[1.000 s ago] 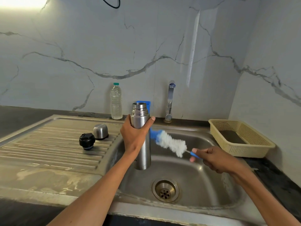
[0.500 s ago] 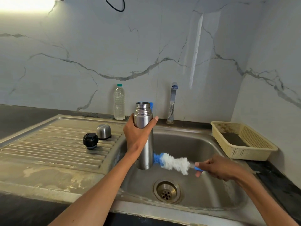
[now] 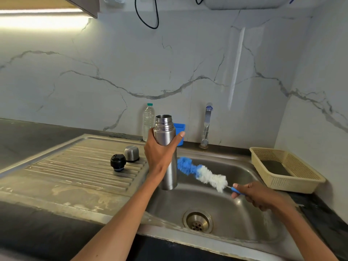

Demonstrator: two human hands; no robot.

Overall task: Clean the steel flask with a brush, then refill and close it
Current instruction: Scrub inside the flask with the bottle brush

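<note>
Gripping the flask near its neck, our left hand wraps the slick steel. Our right hand pinches the soft brush by its thin handle.

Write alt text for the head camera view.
A left hand holds an open steel flask upright over a sink while the right hand presses a blue-and-white brush against its side. Its stopper and cup sit on the drainboard.

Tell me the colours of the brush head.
Brush head: blue at the tip, white nearer the handle; head view.
</note>
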